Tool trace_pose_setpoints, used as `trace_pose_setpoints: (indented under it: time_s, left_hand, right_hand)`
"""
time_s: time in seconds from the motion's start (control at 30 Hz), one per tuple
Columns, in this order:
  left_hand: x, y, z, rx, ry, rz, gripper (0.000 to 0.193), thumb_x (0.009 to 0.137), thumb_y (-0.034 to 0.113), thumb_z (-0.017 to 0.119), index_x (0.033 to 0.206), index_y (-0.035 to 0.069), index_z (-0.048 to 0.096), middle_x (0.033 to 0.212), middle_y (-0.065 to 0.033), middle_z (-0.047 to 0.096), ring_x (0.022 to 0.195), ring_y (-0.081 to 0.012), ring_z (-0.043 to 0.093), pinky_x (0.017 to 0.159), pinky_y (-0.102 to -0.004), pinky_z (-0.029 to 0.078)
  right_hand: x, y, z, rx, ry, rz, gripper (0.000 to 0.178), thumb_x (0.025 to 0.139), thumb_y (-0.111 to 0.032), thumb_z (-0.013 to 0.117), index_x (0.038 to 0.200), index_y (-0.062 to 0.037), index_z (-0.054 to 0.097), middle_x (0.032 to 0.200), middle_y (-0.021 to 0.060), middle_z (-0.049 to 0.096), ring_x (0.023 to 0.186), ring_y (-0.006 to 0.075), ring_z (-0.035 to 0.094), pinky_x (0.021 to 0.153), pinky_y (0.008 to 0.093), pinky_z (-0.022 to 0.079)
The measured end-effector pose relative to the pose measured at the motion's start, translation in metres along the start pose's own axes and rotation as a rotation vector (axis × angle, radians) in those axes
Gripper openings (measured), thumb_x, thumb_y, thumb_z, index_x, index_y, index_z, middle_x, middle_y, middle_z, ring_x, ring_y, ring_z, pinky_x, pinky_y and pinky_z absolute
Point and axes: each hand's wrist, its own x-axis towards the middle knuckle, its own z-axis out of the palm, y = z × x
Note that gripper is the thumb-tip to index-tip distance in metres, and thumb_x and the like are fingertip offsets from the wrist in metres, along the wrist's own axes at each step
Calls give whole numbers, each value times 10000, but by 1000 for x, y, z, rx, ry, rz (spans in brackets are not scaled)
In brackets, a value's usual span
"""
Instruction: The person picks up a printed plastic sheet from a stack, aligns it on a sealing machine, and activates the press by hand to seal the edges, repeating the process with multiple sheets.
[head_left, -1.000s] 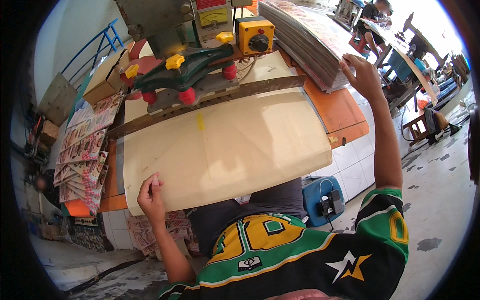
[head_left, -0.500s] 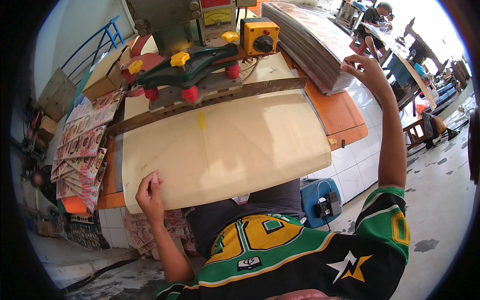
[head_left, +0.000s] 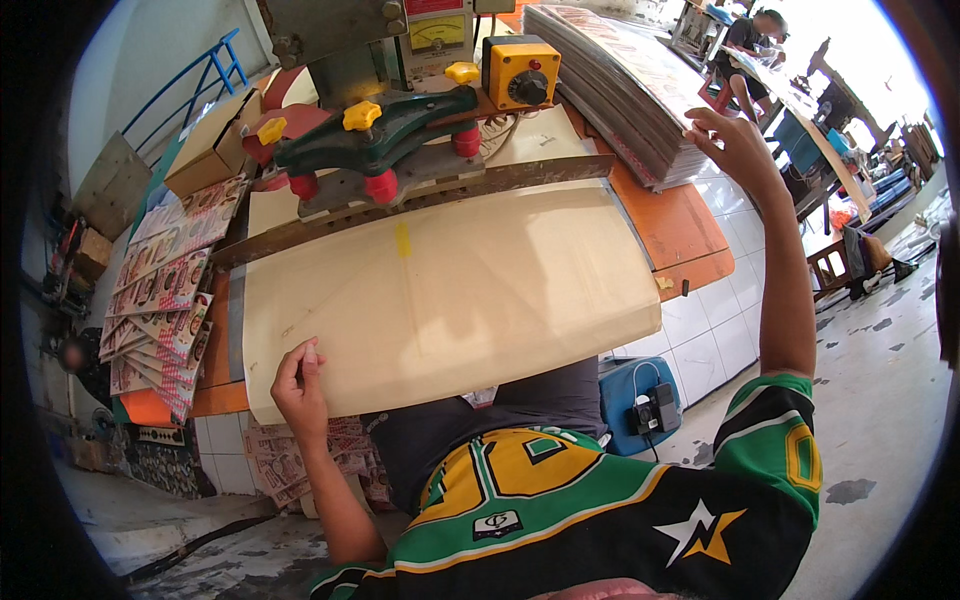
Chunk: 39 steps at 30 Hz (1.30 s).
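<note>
A large cream sheet (head_left: pixel 480 290) with a short yellow strip of tape lies over the table under a machine's long metal bar (head_left: pixel 430 205). My left hand (head_left: pixel 301 385) rests at the sheet's near left edge, its fingers curled in and the thumb against them; nothing shows in it. Out to the far right, my right hand (head_left: pixel 735 150) is at the near corner of a tall stack of printed sheets (head_left: pixel 625 95). Its thumb and forefinger pinch at the top sheet's corner, which is still on the stack.
Above the bar stands the press head (head_left: pixel 380 145) with yellow knobs and red feet, beside a yellow control box (head_left: pixel 520 75). Printed pieces (head_left: pixel 170 290) lie fanned at left, near a cardboard box (head_left: pixel 210 145). A blue container (head_left: pixel 635 405) sits by my legs. Another person (head_left: pixel 750 55) sits far right.
My right hand's fingers have shifted slightly at the stack's corner. My left hand and the cream sheet stay nearly where they were.
</note>
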Motion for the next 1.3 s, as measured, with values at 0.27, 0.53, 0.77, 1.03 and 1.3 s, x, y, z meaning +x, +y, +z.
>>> trace_pose_setpoints:
  time_s: [0.27, 0.53, 0.77, 1.03, 1.3]
  left_hand:
    - [0, 0, 0, 51, 12, 44, 253, 1047, 179, 618, 1135, -30, 731, 925, -79, 706, 827, -135, 647, 758, -286, 508]
    - [-1, 0, 2, 32, 23, 101, 226, 1039, 135, 605, 1130, -30, 729, 914, -83, 702, 820, -145, 651, 755, -290, 510]
    - [-1, 0, 3, 48, 37, 115, 215, 1036, 128, 603, 1125, -17, 735, 878, -79, 696, 809, -150, 651, 732, -289, 504]
    - [2, 2, 3, 102, 32, 109, 213, 1036, 137, 610, 1121, -9, 740, 873, -83, 699, 798, -149, 653, 700, -293, 494]
    - [1, 4, 5, 101, 44, 116, 233, 1042, 154, 606, 1113, -25, 738, 876, -90, 699, 803, -150, 648, 712, -296, 491]
  right_hand:
    - [12, -41, -7, -308, -271, 126, 553, 1009, -134, 569, 1524, -88, 372, 824, 201, 712, 814, 351, 727, 725, 457, 568]
    - [14, -28, 5, -500, -233, -62, 651, 929, 37, 528, 1540, 19, 308, 806, 176, 698, 779, 341, 718, 685, 456, 561]
    - [13, -19, 0, -508, -153, 7, 612, 905, -1, 575, 1490, -58, 402, 783, 163, 691, 755, 332, 723, 643, 439, 563]
    - [18, 22, -12, -491, 226, 114, 259, 1019, -198, 566, 1267, -192, 639, 983, 144, 737, 847, 371, 734, 728, 487, 581]
    - [-4, 31, -20, -359, 573, 80, 278, 1025, -167, 571, 1286, -223, 651, 1160, 100, 732, 946, 309, 739, 749, 429, 588]
